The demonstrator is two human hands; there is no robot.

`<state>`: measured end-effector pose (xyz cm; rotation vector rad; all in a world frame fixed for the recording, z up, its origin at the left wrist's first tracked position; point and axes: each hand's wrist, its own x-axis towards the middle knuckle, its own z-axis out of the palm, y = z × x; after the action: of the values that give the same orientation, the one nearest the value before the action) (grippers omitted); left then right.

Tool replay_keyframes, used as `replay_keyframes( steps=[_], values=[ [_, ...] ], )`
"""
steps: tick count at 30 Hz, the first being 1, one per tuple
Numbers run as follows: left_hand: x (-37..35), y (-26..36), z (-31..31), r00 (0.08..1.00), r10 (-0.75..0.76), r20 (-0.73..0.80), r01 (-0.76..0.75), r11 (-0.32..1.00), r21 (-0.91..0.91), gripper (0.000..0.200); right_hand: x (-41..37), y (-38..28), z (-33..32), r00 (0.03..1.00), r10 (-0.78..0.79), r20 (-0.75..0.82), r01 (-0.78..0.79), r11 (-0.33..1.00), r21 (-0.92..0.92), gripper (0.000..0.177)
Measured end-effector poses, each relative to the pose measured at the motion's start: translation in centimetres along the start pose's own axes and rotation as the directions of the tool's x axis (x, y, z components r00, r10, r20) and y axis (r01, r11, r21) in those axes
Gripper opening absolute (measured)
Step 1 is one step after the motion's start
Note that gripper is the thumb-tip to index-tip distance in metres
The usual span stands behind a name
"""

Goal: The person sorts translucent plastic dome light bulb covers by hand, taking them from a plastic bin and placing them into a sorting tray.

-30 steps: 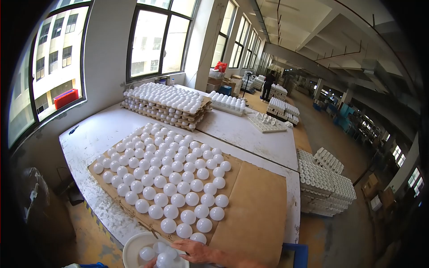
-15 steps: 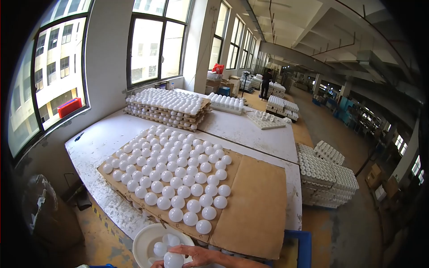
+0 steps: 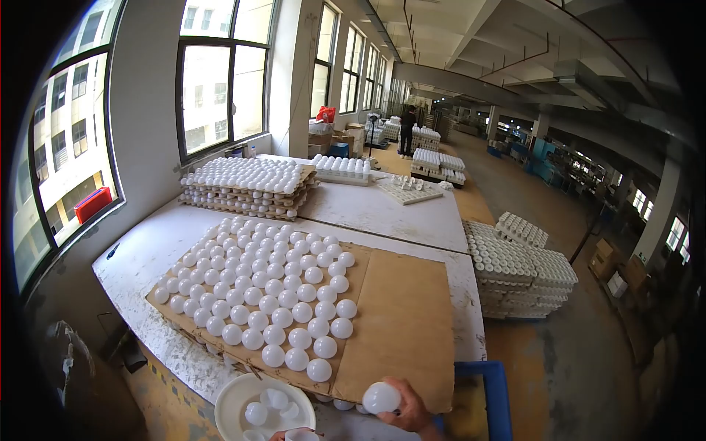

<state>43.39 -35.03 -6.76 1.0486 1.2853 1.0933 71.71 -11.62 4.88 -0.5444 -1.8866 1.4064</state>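
My right hand point(image 3: 410, 411) grips a white bulb globe point(image 3: 382, 398) near the front corner of the cardboard sheet point(image 3: 401, 316). At the bottom edge, partly cut off, the fingers of my left hand point(image 3: 278, 436) close on a translucent white bulb cover point(image 3: 302, 435). Beside it stands a white bowl point(image 3: 234, 397) holding several loose covers, one of them a round globe point(image 3: 256, 413). Many white globes point(image 3: 282, 317) stand in rows over the left and middle of the cardboard, whose right part is bare brown.
Behind, layered cardboard carries more globes point(image 3: 246, 176), near a white tray of bulbs point(image 3: 340, 169). A blue crate point(image 3: 500, 404) sits at the table's front right. Stacked trays point(image 3: 515, 264) stand right of the table. A person point(image 3: 407, 132) stands far back.
My right hand has moved right from the bowl to the cardboard's front corner, carrying a globe. My left hand stays low by the bowl with another cover. The view has shifted slightly.
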Motion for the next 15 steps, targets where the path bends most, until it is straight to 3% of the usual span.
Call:
replay_keyframes(
  steps=[1, 2, 4, 5, 6, 7, 8, 12, 15],
  values=[
    [-0.2, 1.3, 0.7, 0.998, 0.056, -0.011, -0.057, 0.987, -0.152, 0.061, -0.9, -0.8, -2.6, 0.984, -0.04, -0.171, 0.003, 0.977, -0.215, 0.077],
    [-0.3, 2.1, 0.9, 0.998, 0.054, -0.01, -0.055, 0.987, -0.154, 0.061, -2.0, -0.2, -4.8, 0.937, -0.068, -0.344, 0.038, 0.995, -0.093, 0.073],
    [-0.6, 3.0, 1.3, 0.998, 0.048, -0.05, -0.051, 0.997, -0.056, 0.061, -5.1, 1.8, -9.9, 0.829, 0.066, -0.556, -0.107, 0.993, -0.041, 0.071],
    [-0.1, 2.4, 1.6, 0.998, 0.039, -0.046, -0.041, 0.997, -0.06, 0.061, -7.3, 3.6, -13.1, 0.802, 0.044, -0.596, -0.351, 0.842, -0.41, 0.068],
    [1.1, 1.4, 1.8, 0.999, 0.033, 0.026, -0.025, 0.96, -0.279, 0.077, -9.1, 4.7, -15.2, 0.79, -0.019, -0.613, -0.425, 0.704, -0.569, 0.069],
    [1.5, 0.7, 1.7, 0.994, 0.027, 0.105, 0.027, 0.879, -0.476, 0.092, -11.0, 8.6, -17.3, 0.713, 0.078, -0.697, -0.319, 0.921, -0.223, 0.067],
    [1.5, 1.8, 2.1, 0.995, 0.027, 0.092, 0.019, 0.886, -0.464, 0.093, -11.2, 6.4, -17.0, 0.68, 0.261, -0.685, -0.272, 0.957, 0.095, 0.064],
    [4.1, 5.7, 3.5, 0.976, -0.035, 0.217, 0.138, 0.865, -0.482, 0.091, -7.9, 1.3, -12.7, 0.817, 0.201, -0.541, -0.105, 0.973, 0.204, 0.068],
    [7.6, 8.7, 5.7, 0.928, 0.156, 0.339, -0.005, 0.914, -0.406, 0.085, -6.1, 0.9, -7.9, 0.913, 0.277, -0.299, -0.174, 0.928, 0.33, 0.074]
  ],
)
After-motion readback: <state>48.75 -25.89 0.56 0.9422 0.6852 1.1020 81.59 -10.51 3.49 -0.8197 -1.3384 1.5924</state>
